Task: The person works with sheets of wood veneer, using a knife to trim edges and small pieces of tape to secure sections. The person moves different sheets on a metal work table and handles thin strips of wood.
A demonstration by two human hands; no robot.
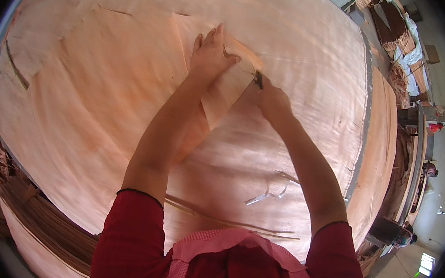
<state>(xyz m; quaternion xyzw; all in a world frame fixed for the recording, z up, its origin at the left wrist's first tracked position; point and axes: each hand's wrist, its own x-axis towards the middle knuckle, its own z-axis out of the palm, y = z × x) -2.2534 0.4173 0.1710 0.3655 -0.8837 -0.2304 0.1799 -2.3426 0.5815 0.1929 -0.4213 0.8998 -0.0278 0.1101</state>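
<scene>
A broad, pale-tan sheet of what looks like wood veneer [309, 120] spreads in front of me. On it lies a smaller veneer piece [225, 99] with a straight slanting edge. My left hand [209, 57] rests on this piece, fingers spread and thumb pointing right. Just right of it, my right hand [275, 102] grips a small dark cutting tool, apparently a knife [259, 80], whose tip meets the piece's upper right corner. The blade itself is too small to make out.
Thin pale strips [266, 193] and a long sliver [225, 224] lie near my body. Brown stacked veneer [46, 213] stands at lower left, more sheets [379, 126] at right. Beyond are a bundle with white wrapping [407, 49] and another person [403, 237].
</scene>
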